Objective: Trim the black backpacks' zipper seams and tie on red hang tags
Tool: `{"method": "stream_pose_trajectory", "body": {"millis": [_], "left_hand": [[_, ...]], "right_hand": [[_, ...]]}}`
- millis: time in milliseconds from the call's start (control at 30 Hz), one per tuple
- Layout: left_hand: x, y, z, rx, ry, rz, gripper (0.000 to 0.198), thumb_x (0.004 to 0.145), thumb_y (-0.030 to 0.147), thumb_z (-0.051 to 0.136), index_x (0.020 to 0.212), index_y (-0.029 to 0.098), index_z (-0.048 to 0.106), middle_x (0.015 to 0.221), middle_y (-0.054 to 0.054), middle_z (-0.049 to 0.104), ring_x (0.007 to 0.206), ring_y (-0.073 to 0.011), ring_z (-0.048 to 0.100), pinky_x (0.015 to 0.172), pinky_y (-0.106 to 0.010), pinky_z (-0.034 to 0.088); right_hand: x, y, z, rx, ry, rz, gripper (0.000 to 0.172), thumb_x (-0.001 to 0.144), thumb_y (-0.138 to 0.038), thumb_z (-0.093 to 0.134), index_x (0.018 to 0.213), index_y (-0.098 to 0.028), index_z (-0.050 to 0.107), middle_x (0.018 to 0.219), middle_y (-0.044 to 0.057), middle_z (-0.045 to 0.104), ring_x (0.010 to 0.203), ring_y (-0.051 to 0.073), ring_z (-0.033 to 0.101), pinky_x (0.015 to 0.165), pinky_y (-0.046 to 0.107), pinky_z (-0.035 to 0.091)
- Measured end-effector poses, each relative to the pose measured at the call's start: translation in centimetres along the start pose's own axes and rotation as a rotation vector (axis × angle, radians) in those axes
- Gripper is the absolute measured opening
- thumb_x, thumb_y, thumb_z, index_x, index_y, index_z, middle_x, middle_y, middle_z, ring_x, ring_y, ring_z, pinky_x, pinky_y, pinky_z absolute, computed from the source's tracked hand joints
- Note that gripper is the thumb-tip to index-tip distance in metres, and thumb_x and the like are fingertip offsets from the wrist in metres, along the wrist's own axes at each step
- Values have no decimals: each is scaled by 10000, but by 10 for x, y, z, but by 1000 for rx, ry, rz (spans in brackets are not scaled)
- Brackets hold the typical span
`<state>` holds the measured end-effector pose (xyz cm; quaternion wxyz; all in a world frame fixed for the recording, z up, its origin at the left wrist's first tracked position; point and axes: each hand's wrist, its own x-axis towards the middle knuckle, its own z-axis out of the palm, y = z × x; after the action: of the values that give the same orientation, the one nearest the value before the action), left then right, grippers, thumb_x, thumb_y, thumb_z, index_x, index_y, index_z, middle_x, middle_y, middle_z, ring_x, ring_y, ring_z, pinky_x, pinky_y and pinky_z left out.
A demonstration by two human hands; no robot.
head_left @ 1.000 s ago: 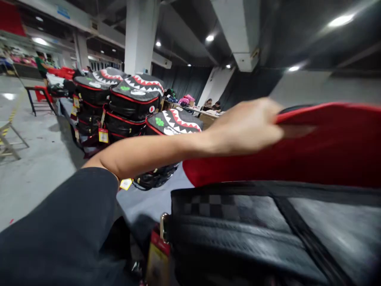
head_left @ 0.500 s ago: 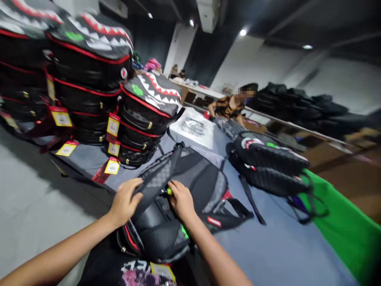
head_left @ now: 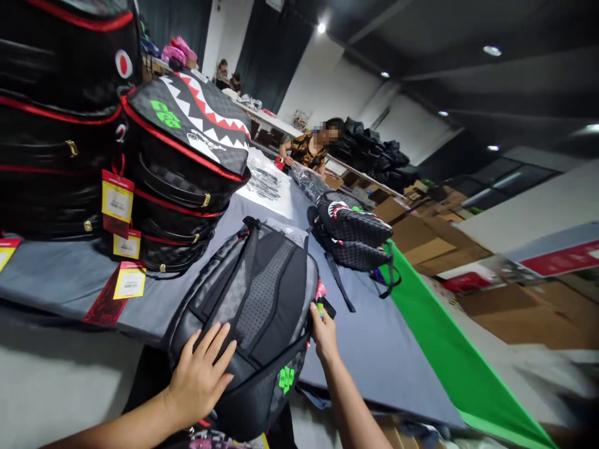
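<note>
A black and grey checkered backpack (head_left: 262,299) lies with its padded, mesh back panel up at the table's near edge, its lower end overhanging toward me. A green emblem shows on its lower right side. My left hand (head_left: 201,374) lies on the lower left of the back panel, fingers spread. At the backpack's right edge, my right hand (head_left: 324,333) has its fingers closed by a dark strap-like part. A small yellow-green bit shows at those fingertips; what they grip is mostly hidden.
Stacked shark-mouth backpacks (head_left: 187,131) with yellow-red hang tags (head_left: 116,199) stand at left. Two more backpacks (head_left: 353,231) lie farther right on the grey table (head_left: 369,355), beside a green cloth (head_left: 421,318). Across the table is a person (head_left: 309,149) by clear plastic. Cardboard boxes (head_left: 528,305) stand at right.
The view has swung right. My right hand moved from the middle of the back panel to the backpack's right edge. My left hand went from the left strap to lying flat on the panel.
</note>
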<state>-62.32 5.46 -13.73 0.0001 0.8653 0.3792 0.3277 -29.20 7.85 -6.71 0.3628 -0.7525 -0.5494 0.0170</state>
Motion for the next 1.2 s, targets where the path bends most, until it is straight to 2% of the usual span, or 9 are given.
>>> {"method": "stream_pose_trajectory", "body": {"millis": [200,333,433,500,567,667,767,900,1200], "left_hand": [[-59,21,32,92,-205,19,583,856,603,541,1377,341,547,1471,-55,491,1331,-328,479,987,-458,408],[-66,31,23,87,-428,97,613,816,630,590,1353,334,571,1484,-87,474,1359,-360,446,958,-453,471],[-21,37,-12,77,-632,164,380,921,392,529,1237,230,663,1339,-148,612,1259,-327,560,829,-356,533],[30,41,-34,74,-724,121,309,962,286,438,1064,172,706,886,-119,749,849,-256,721,700,-319,536],[88,45,-41,78,-582,164,340,992,289,371,1099,160,667,857,-96,729,787,-229,702,702,-323,529],[170,50,-15,34,-315,501,333,995,277,381,1207,153,607,1243,-132,642,1280,-262,505,990,-382,436],[224,59,30,30,-329,817,328,987,377,425,1026,146,654,1079,-117,682,1160,-261,549,1076,-451,318],[255,72,58,76,-437,929,443,954,504,455,813,138,662,770,-98,662,765,-215,566,839,-392,377],[251,59,54,-32,-523,842,448,920,558,510,758,179,685,821,-55,648,793,-192,519,820,-377,317]], "right_hand": [[8,0,9,68,-87,101,504,906,-560,471,931,-101,680,748,50,660,705,178,592,690,285,478],[-3,13,-1,56,-111,101,552,880,-534,502,1205,-113,653,989,128,731,879,257,662,798,356,496],[-10,14,-2,-35,-107,46,556,875,-482,509,1280,-118,624,995,151,745,844,280,697,744,360,510],[-21,13,0,-65,-96,3,556,891,-449,490,1324,-115,592,935,144,753,774,271,707,693,347,516],[-39,15,2,-59,-83,-43,556,904,-404,475,1375,-116,545,913,129,756,753,257,710,679,338,527],[-67,22,2,-10,-65,-132,556,896,-315,478,1409,-102,500,1027,137,743,867,249,710,760,354,553],[-85,29,-5,36,-37,-188,474,892,-258,491,1338,-119,570,1162,142,707,1009,247,684,868,376,553],[-93,35,-13,39,-11,-166,356,907,-226,486,1215,-135,642,1109,133,722,977,249,684,844,384,564],[-88,38,3,62,-78,-117,339,897,-237,494,1195,-155,631,1091,128,720,966,257,678,832,375,538]]}}
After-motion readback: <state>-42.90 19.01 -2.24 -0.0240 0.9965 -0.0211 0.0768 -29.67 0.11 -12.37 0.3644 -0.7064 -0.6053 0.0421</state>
